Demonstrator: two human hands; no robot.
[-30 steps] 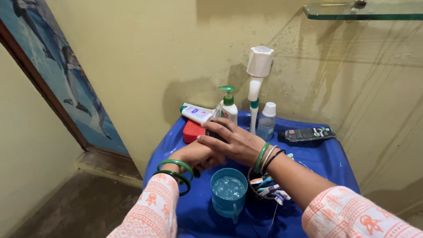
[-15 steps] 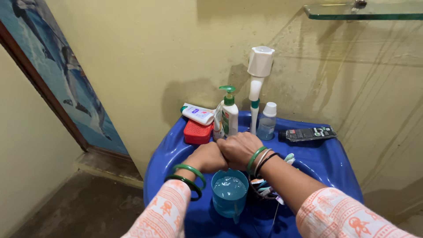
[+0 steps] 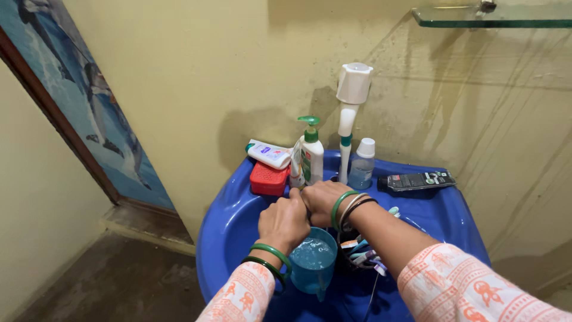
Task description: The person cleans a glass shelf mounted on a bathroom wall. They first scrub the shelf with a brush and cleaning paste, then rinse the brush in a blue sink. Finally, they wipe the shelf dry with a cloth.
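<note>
Over a blue wash basin, my left hand and my right hand press against each other, both curled closed. I see nothing held in either. Green bangles sit on both wrists, over orange-patterned white sleeves. Just below the hands stands a blue mug full of water. A white pump bottle with a green top stands just beyond the knuckles, next to a tall white tap.
On the basin rim lie a red soap box, a white tube, a small clear bottle and a dark tube. A dark cup of toothbrushes sits under my right wrist. A glass shelf hangs top right.
My right hand, spread flat and reaching toward the pump bottle a second ago, has pulled back and closed against my left hand. Both hands now sit nearer the mug.
</note>
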